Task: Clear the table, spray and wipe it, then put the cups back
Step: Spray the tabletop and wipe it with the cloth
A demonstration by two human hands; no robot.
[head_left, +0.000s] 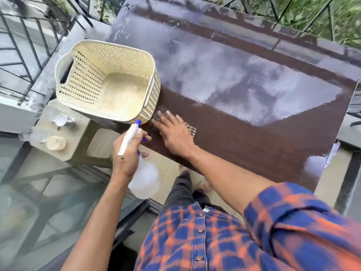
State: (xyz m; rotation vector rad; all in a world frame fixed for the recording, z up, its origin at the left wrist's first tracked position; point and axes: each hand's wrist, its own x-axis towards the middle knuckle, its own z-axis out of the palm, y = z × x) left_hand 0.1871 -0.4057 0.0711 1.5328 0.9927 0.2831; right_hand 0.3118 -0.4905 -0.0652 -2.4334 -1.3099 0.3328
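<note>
Step in hand: we judge it the wipe; the cups are off the table and the spray bottle is out
Right hand point(173, 135): laid flat, fingers straight and spread, pressing the cloth to the top; blurred at the fingertips
Cloth point(192, 130): small, checked, mostly hidden under the palm; lies at the near left part of the table, just beside the basket
Left hand point(125, 159): wrapped round the neck of the spray bottle, off the near left corner of the table
Spray bottle point(144, 180): translucent white, blue trigger, nozzle towards the basket
Cups point(65, 120): set on a stool point(82, 132) to the left of the table, apart from it; one steel, one cream, and we think a clear glass, though it is blurred
Next move, as we judge it: carry the cloth across the far and right parts of the top; shift the basket to reach beneath it; only then return the cups
Table point(254, 133): dark brown, glossy, sky reflected over the far half; whether that sheen is wet we cannot tell
Basket point(117, 61): cream, perforated, nothing in it; overhangs the left edge
Surroundings: balcony; black metal railing point(29, 45) at left and behind; greenery point(341, 20) beyond
</note>
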